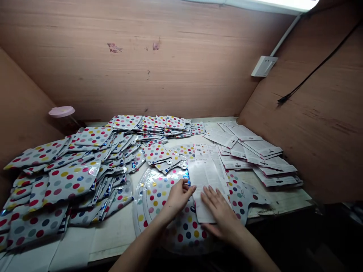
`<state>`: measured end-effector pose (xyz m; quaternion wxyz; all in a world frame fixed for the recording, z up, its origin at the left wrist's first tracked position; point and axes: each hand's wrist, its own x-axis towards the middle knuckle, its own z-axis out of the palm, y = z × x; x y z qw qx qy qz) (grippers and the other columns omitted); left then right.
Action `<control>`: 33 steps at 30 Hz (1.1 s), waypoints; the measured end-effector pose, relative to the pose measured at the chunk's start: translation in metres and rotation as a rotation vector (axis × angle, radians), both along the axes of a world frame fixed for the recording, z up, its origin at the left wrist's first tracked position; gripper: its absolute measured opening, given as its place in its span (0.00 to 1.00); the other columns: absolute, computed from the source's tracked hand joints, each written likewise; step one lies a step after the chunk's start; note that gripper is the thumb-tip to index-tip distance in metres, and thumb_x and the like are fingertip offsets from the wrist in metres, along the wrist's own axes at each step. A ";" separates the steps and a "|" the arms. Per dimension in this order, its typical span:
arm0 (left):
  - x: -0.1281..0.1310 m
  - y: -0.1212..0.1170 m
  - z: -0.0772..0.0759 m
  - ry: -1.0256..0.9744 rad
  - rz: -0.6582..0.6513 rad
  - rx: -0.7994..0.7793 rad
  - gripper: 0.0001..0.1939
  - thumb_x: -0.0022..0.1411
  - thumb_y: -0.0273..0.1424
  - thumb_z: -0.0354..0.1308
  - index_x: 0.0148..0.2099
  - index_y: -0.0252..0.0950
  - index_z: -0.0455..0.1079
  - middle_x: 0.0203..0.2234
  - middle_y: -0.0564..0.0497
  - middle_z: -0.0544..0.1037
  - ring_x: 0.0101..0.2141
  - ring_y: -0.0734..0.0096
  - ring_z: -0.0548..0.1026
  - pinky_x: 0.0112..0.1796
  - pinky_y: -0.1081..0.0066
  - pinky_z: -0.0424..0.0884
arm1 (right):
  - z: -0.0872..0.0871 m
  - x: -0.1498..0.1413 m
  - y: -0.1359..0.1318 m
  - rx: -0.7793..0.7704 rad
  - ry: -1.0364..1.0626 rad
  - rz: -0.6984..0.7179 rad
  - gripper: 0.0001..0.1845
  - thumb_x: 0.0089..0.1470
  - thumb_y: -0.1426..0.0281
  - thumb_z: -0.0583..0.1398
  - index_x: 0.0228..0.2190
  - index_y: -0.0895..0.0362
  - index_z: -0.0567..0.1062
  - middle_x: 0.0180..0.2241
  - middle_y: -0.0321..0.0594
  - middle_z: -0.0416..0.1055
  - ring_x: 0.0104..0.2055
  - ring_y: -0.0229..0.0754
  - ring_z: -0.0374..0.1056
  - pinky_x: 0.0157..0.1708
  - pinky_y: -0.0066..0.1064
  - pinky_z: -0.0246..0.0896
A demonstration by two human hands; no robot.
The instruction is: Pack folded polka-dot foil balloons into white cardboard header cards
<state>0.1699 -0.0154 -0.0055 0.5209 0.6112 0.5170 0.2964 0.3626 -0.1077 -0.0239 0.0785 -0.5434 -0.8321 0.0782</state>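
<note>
Your hands were close together but not touching, one on each side of the front white printed card point(202, 173), which lay over a polka-dot sheet point(163, 189) in front of you, with more cards overlapping behind it. Your right hand point(219, 211) was spread low on the card's right side; your left hand point(178, 198) had its thumb and fingertips at the left edge, though whether they gripped anything could not be told. Good handling here seemed to call for light, even pressure from the right, leaving the left to square the edge, since a hard push could have skewed the card or creased the slick sheet. To your left, polka-dot packets point(73, 179) lay heaped, looking flat and folded, their contents hidden. Behind them stood a jar with a pink lid point(61, 111), its contents too dark to make out.
</note>
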 end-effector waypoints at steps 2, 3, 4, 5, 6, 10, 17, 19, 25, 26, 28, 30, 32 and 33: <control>0.002 -0.005 -0.009 -0.038 0.016 -0.053 0.24 0.53 0.42 0.64 0.46 0.32 0.68 0.23 0.51 0.75 0.26 0.63 0.76 0.29 0.66 0.72 | 0.002 -0.008 -0.018 0.051 0.025 0.077 0.46 0.50 0.65 0.62 0.66 0.59 0.50 0.68 0.48 0.42 0.69 0.59 0.35 0.63 0.52 0.46; 0.001 -0.007 -0.011 -0.062 0.029 -0.068 0.23 0.51 0.42 0.65 0.45 0.33 0.67 0.22 0.53 0.74 0.25 0.64 0.75 0.28 0.67 0.71 | 0.002 -0.012 -0.025 0.088 0.051 0.111 0.43 0.51 0.69 0.61 0.65 0.58 0.51 0.67 0.48 0.45 0.69 0.60 0.36 0.62 0.51 0.49; 0.000 -0.010 -0.011 -0.095 0.041 -0.076 0.22 0.50 0.41 0.66 0.43 0.34 0.67 0.21 0.53 0.73 0.25 0.64 0.75 0.27 0.67 0.70 | 0.002 -0.015 -0.031 0.126 0.090 0.138 0.41 0.52 0.71 0.60 0.65 0.58 0.53 0.67 0.48 0.48 0.69 0.60 0.38 0.61 0.51 0.51; -0.002 -0.014 -0.009 -0.135 0.053 -0.079 0.20 0.51 0.41 0.65 0.41 0.35 0.67 0.23 0.53 0.73 0.26 0.64 0.75 0.28 0.67 0.71 | 0.002 -0.018 -0.036 0.165 0.151 0.148 0.39 0.53 0.72 0.59 0.64 0.57 0.55 0.65 0.48 0.51 0.68 0.60 0.41 0.60 0.52 0.53; -0.004 -0.019 -0.006 -0.183 0.065 -0.078 0.18 0.53 0.41 0.63 0.40 0.35 0.67 0.25 0.52 0.74 0.27 0.64 0.75 0.29 0.67 0.71 | 0.003 -0.022 -0.040 0.206 0.240 0.120 0.36 0.54 0.72 0.60 0.63 0.57 0.58 0.64 0.49 0.55 0.67 0.61 0.45 0.59 0.53 0.54; -0.011 -0.042 0.009 -0.377 0.143 -0.057 0.14 0.63 0.43 0.53 0.43 0.38 0.63 0.40 0.47 0.75 0.38 0.64 0.77 0.39 0.65 0.73 | 0.007 -0.041 -0.050 0.245 0.871 -0.426 0.20 0.56 0.65 0.61 0.50 0.53 0.70 0.50 0.49 0.70 0.53 0.54 0.66 0.50 0.47 0.65; -0.017 -0.057 0.000 -0.370 0.375 -0.014 0.14 0.63 0.42 0.55 0.44 0.39 0.61 0.34 0.48 0.77 0.39 0.61 0.76 0.44 0.60 0.70 | 0.022 -0.066 -0.023 -0.409 1.938 -0.949 0.28 0.44 0.57 0.69 0.46 0.57 0.74 0.47 0.47 0.75 0.46 0.46 0.72 0.43 0.35 0.68; -0.021 -0.059 -0.001 -0.309 0.415 0.019 0.13 0.63 0.43 0.55 0.40 0.38 0.64 0.35 0.47 0.76 0.40 0.60 0.75 0.44 0.61 0.69 | 0.024 -0.069 -0.017 -0.543 2.081 -0.959 0.27 0.39 0.59 0.71 0.41 0.60 0.77 0.41 0.47 0.77 0.42 0.45 0.73 0.42 0.34 0.68; -0.039 -0.081 0.009 -0.232 0.375 0.101 0.15 0.63 0.43 0.55 0.44 0.38 0.67 0.38 0.46 0.78 0.42 0.59 0.75 0.44 0.63 0.69 | 0.039 -0.086 -0.017 -0.584 2.152 -0.793 0.17 0.43 0.65 0.71 0.35 0.57 0.77 0.33 0.37 0.76 0.36 0.37 0.71 0.39 0.28 0.67; -0.041 -0.085 0.010 -0.217 0.382 0.099 0.14 0.62 0.43 0.56 0.42 0.38 0.68 0.35 0.47 0.78 0.39 0.59 0.75 0.42 0.64 0.69 | 0.043 -0.089 -0.018 -0.590 2.137 -0.750 0.15 0.45 0.64 0.71 0.34 0.57 0.77 0.33 0.36 0.75 0.36 0.37 0.71 0.39 0.28 0.66; -0.047 -0.094 0.013 -0.224 0.385 0.057 0.14 0.61 0.43 0.57 0.40 0.37 0.70 0.30 0.49 0.77 0.34 0.61 0.76 0.38 0.65 0.70 | 0.049 -0.093 -0.018 -0.636 2.101 -0.689 0.13 0.47 0.64 0.70 0.32 0.57 0.76 0.33 0.37 0.76 0.36 0.39 0.71 0.39 0.30 0.67; -0.055 -0.105 0.017 -0.249 0.347 -0.023 0.15 0.59 0.45 0.59 0.37 0.37 0.71 0.25 0.50 0.76 0.30 0.61 0.75 0.35 0.66 0.71 | 0.053 -0.095 -0.018 -0.659 2.104 -0.707 0.14 0.44 0.65 0.71 0.32 0.57 0.75 0.33 0.38 0.76 0.34 0.40 0.72 0.38 0.32 0.67; -0.064 -0.119 0.025 -0.265 0.297 -0.084 0.16 0.57 0.46 0.61 0.37 0.37 0.73 0.27 0.49 0.77 0.32 0.59 0.76 0.34 0.65 0.72 | 0.054 -0.098 -0.020 -0.663 2.161 -0.803 0.17 0.38 0.65 0.74 0.29 0.57 0.75 0.30 0.36 0.76 0.31 0.40 0.71 0.36 0.32 0.67; -0.070 -0.127 0.030 -0.262 0.283 -0.096 0.16 0.58 0.45 0.61 0.39 0.38 0.73 0.30 0.48 0.78 0.35 0.58 0.76 0.35 0.64 0.73 | 0.053 -0.101 -0.022 -0.699 2.193 -0.847 0.17 0.37 0.65 0.74 0.28 0.56 0.75 0.28 0.35 0.75 0.29 0.40 0.71 0.36 0.32 0.67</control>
